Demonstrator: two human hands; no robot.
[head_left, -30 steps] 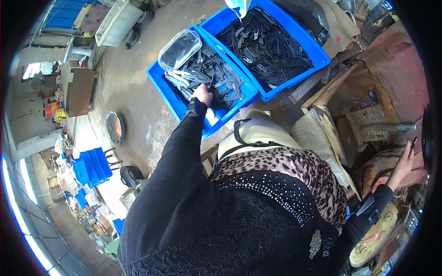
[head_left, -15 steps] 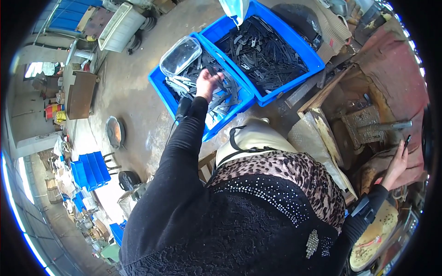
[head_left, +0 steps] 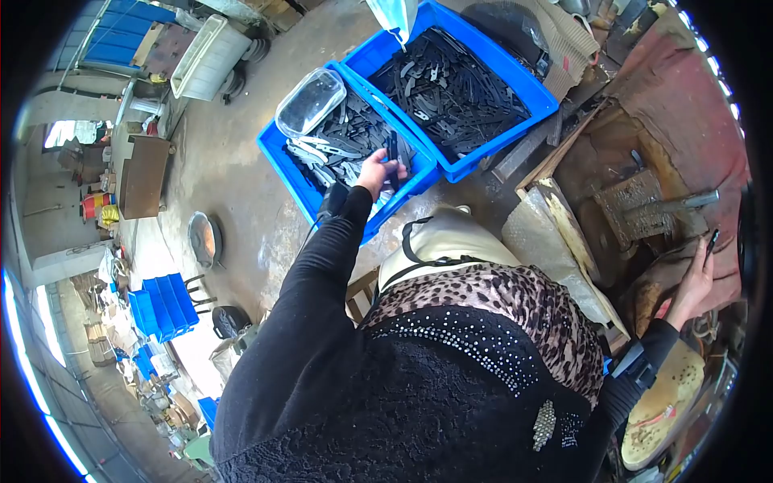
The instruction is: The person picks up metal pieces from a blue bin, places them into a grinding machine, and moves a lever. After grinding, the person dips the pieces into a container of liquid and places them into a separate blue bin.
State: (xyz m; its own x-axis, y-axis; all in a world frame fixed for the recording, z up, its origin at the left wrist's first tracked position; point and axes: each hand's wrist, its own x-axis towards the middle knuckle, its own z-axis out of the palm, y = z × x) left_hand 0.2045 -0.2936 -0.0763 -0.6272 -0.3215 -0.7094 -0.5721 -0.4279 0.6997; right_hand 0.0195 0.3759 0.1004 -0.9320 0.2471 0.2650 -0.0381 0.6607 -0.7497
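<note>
Left hand (head_left: 377, 171) is pinching a bunch of flat black metal strips (head_left: 393, 153) over the nearer blue plastic crate (head_left: 283, 165), full of them; right hand (head_left: 694, 278) grips a thin dark piece (head_left: 711, 240).

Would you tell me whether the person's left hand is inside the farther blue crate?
No, the left hand holds a dark flat piece over the nearer blue crate, not the farther blue crate.

Left hand (head_left: 375, 171) reaches forward, fingers curled; right hand (head_left: 694, 283) rests out sideways.
</note>
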